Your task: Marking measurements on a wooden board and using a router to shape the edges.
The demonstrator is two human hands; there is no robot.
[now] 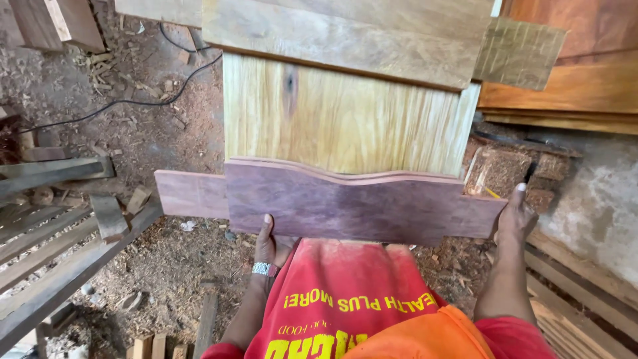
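I hold a purple-brown wooden board (359,203) with a wavy carved top edge, flat in front of my belly. My left hand (269,242) grips its near lower edge left of centre, thumb on top; a metal watch sits on that wrist. My right hand (515,216) clasps the board's right end, one finger raised along the edge. The board's far edge lies against a wide pale yellow plank (339,119). A matching purple-brown piece (189,194) sticks out to the left beneath it.
More planks (345,33) are stacked at the top and orange-brown boards (585,80) at the right. Sawdust covers the ground, with a black cable (119,103) and wood offcuts. Grey timber slats (53,259) lie at the left, pale slats (578,306) at the right.
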